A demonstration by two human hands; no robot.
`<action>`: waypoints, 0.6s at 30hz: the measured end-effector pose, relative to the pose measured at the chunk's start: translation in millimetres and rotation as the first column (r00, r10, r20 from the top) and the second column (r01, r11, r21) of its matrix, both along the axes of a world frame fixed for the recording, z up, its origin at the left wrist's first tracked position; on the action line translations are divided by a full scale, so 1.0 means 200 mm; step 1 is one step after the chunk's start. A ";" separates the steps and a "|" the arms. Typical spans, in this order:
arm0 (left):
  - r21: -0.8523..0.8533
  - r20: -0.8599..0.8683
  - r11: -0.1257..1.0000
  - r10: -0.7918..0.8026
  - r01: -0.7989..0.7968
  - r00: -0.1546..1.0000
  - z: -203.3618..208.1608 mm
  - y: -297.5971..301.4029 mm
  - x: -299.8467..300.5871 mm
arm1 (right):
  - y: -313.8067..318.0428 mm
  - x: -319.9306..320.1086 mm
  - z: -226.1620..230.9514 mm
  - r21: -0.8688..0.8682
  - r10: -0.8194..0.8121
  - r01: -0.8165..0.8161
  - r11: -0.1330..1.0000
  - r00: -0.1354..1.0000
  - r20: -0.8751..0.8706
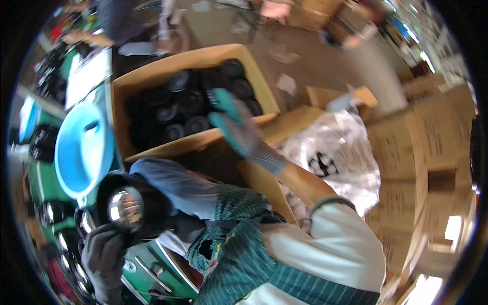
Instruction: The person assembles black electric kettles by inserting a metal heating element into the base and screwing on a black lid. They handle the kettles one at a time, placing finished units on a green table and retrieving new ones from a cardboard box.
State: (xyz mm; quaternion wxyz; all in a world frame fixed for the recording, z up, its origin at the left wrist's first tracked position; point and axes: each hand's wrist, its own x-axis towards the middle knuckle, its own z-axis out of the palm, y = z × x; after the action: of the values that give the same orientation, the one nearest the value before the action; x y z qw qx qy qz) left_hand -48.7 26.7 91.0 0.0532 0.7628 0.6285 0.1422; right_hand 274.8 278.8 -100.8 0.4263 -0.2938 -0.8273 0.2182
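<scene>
My left hand, in a dark grey glove, grips a black lamp housing at its lower rim. The housing's round, shiny silver inside faces up toward me. My right hand, gloved in grey with teal fingers, reaches over the near right edge of a cardboard box. Its fingers look stretched out and apart, somewhat blurred, with nothing seen between them. Inside the box stand several black round parts, close to the right fingertips; whether they touch cannot be made out.
A light blue basin with a small dark object stands on the green workbench at left, beside more black housings. Clear plastic wrapping fills another carton at right. Stacked cartons line the right side. Another person is at the far left.
</scene>
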 end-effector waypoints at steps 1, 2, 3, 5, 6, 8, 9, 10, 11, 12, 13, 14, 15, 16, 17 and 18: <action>-0.026 0.037 0.999 -0.032 0.033 0.999 -0.02 -0.03 0.01 | -0.03 0.05 0.10 -0.359 0.016 -0.082 0.930 0.983 -0.184; 0.021 0.019 1.000 -0.004 0.003 1.000 -0.07 -0.03 0.05 | -0.10 0.04 0.20 -0.476 0.123 -0.229 0.849 0.962 -0.243; -0.023 0.012 0.990 -0.141 0.141 0.990 -0.10 0.05 0.04 | -0.15 0.06 0.34 -0.327 0.301 -0.323 0.888 0.946 -0.118; -0.075 -0.002 0.985 -0.154 0.153 0.988 -0.07 0.08 0.06 | -0.19 -0.10 0.46 -0.054 0.581 -0.578 0.814 0.811 0.065; -0.065 -0.013 0.986 -0.157 0.156 0.987 -0.07 0.07 0.05 | -0.23 -0.19 0.55 -0.024 0.619 -0.626 0.780 0.765 0.179; -0.031 -0.031 0.995 -0.101 0.100 0.994 -0.10 0.01 -0.01 | -0.27 -0.34 0.58 0.008 0.722 -0.753 0.657 0.633 0.281; -0.018 -0.060 0.994 -0.104 0.103 0.993 -0.08 0.00 0.05 | -0.26 -0.33 0.55 0.010 0.761 -0.804 0.594 0.566 0.316; 0.006 -0.079 0.994 -0.111 0.111 0.991 -0.06 -0.01 0.05 | -0.26 -0.39 0.51 0.074 0.776 -0.832 0.550 0.542 0.323; 0.005 -0.119 0.992 -0.123 0.124 0.985 -0.06 -0.02 0.03 | -0.26 -0.43 0.51 0.115 0.761 -0.844 0.523 0.524 0.383; -0.008 -0.154 0.991 -0.136 0.137 0.979 -0.05 -0.03 0.02 | -0.26 -0.46 0.51 0.146 0.745 -0.856 0.495 0.505 0.436; -0.010 -0.202 0.987 -0.158 0.159 0.967 -0.06 -0.06 -0.01 | -0.27 -0.50 0.54 0.111 0.785 -0.872 0.477 0.480 0.391; -0.026 -0.085 0.998 -0.063 0.061 0.994 -0.09 -0.10 -0.02 | -0.28 -0.55 0.56 0.074 0.822 -0.886 0.458 0.454 0.344; -0.003 -0.084 0.996 -0.085 0.085 0.993 -0.13 -0.12 -0.05 | -0.28 -0.59 0.54 0.033 0.853 -0.892 0.451 0.442 0.277; 0.013 -0.090 0.995 -0.099 0.101 0.991 -0.16 -0.14 -0.08 | -0.28 -0.61 0.50 0.042 0.849 -0.889 0.456 0.449 0.280; 0.068 -0.157 0.993 -0.084 0.096 0.984 -0.17 -0.17 -0.09 | -0.29 -0.63 0.48 -0.002 0.859 -0.882 0.471 0.457 0.230; 0.185 -0.029 0.982 -0.026 0.031 0.999 -0.20 -0.20 -0.12 | -0.32 -0.64 0.47 -0.055 0.860 -0.869 0.492 0.476 0.186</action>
State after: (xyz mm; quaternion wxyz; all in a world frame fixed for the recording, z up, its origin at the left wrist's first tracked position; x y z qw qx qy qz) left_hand -73.0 -13.6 51.2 -0.0243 0.7752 0.6022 0.1893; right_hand 146.3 215.5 -7.6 0.1849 0.1534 -0.9036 0.3546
